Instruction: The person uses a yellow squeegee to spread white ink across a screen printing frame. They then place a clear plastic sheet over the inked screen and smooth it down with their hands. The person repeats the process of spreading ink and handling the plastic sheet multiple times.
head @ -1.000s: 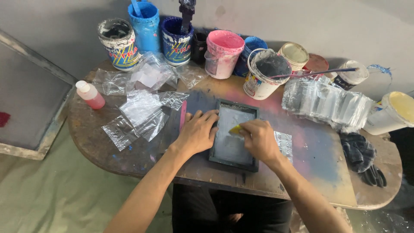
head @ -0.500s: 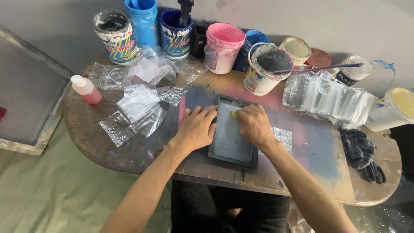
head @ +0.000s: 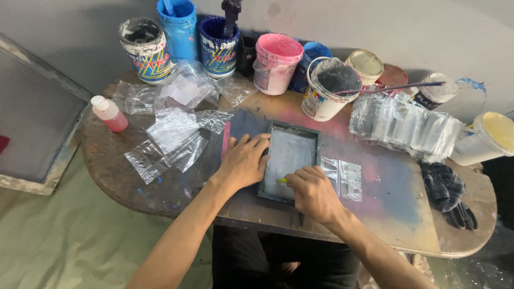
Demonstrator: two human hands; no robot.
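Note:
A small dark-framed printing screen [head: 292, 155] lies flat on the paint-stained wooden table [head: 407, 214]. My left hand [head: 245, 162] presses flat on the screen's left frame edge. My right hand [head: 313, 192] rests on the screen's near right corner and grips a small yellow scraper [head: 282, 180], its tip on the mesh near the front edge. A clear plastic bag [head: 344, 175] sticks out from under the screen on the right.
Several paint tubs [head: 214, 43] line the back of the table. Loose clear bags [head: 174, 134] and a small red bottle [head: 110, 113] lie at left, a stack of bags [head: 404, 126] at right. Dark gloves [head: 447, 192] sit near the right edge. A large screen frame [head: 32, 123] leans at far left.
My right hand has drawn the yellow scraper from the far end of the screen down to its near edge. My left hand stays pressed on the frame.

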